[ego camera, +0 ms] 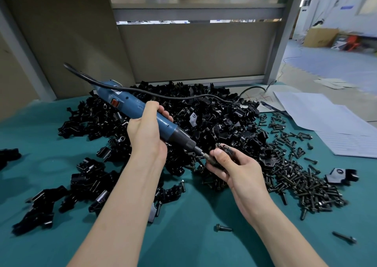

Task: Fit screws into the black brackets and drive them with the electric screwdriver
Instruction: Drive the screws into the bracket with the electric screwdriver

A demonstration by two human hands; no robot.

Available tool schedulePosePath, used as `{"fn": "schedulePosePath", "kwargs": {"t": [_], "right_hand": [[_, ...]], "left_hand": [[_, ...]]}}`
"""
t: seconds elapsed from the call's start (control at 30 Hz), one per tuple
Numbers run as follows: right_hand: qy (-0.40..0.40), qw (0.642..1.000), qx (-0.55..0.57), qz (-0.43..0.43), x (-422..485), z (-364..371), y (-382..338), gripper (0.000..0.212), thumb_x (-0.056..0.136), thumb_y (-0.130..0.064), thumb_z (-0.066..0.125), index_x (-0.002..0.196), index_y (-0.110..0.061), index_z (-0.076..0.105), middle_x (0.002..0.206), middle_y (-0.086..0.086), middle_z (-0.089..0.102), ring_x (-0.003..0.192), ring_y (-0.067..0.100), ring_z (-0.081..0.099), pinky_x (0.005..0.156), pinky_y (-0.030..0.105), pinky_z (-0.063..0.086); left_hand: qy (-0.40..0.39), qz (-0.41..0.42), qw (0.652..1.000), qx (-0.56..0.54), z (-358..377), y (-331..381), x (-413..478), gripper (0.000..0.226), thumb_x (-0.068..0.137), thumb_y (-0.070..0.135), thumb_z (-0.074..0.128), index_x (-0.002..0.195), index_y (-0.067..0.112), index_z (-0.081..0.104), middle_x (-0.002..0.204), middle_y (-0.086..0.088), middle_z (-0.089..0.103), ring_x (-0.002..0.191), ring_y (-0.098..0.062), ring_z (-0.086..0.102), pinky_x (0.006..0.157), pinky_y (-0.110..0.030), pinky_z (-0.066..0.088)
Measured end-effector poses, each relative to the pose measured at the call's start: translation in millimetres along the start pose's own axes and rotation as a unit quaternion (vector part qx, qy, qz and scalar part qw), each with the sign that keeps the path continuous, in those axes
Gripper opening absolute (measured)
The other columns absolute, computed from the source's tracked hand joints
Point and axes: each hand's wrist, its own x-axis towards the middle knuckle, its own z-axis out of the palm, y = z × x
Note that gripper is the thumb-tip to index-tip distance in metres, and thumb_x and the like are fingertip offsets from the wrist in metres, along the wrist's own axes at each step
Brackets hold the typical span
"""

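Fingers (163, 111) of left hand (145, 132) grip tilted screwdriver (142, 111); right hand (230, 166) pinches bracket (226, 150)

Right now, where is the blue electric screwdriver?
In the head view, the blue electric screwdriver sits left of centre, gripped by the left hand above the pile of black brackets, its tip at the small bracket the right hand holds.
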Motion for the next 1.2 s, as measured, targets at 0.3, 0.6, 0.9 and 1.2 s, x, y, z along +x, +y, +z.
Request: {"fn": "schedulePosePath", "kwargs": {"t": [0.3,0.6,0.9,1.2], "right_hand": [[-0.017,0.994,-0.095,-0.06,-5.2,8.2,5.4,0.019,0.089,-0.026,0.081,0.106,-0.034,0.077,0.105,0.001,0.079,0.098,0.019,0.077,0.088,0.027,0.061],[-0.019,0.995,-0.091,-0.048,-6.8,11.7,9.3,0.017,0.091,-0.024,0.079,0.103,-0.035,0.078,0.102,-0.005,0.078,0.097,0.017,0.077,0.09,0.03,0.061],[-0.004,0.953,-0.264,-0.149,-17.2,16.0,16.1,0.025,0.089,-0.043,0.077,0.102,-0.059,0.063,0.09,-0.019,0.071,0.078,0.003,0.063,0.064,0.008,0.048],[0.002,0.983,-0.165,-0.081,-13.7,16.9,19.0,0.019,0.087,-0.044,0.077,0.105,-0.046,0.071,0.097,-0.007,0.075,0.096,0.019,0.074,0.086,0.031,0.059]], "left_hand": [[0.082,-0.041,0.995,-0.032,-7.7,10.7,6.4,0.012,0.089,0.007,0.066,0.086,0.009,0.054,0.059,0.003,0.06,0.051,-0.011,0.059,0.057,-0.027,0.055],[0.068,-0.041,0.997,-0.016,-11.3,11.6,11.8,0.014,0.087,0.009,0.069,0.084,0.009,0.056,0.058,0.003,0.061,0.051,-0.011,0.06,0.058,-0.027,0.056],[0.083,-0.15,0.985,-0.038,-27.8,6.5,28.5,0.015,0.091,0.012,0.068,0.082,0.011,0.056,0.059,0.003,0.06,0.046,-0.01,0.059,0.054,-0.024,0.056],[0.061,-0.084,0.994,-0.034,-21.9,7.6,24.4,0.017,0.088,0.01,0.068,0.076,0.01,0.055,0.057,0.002,0.06,0.048,-0.012,0.059,0.056,-0.025,0.055]]}}
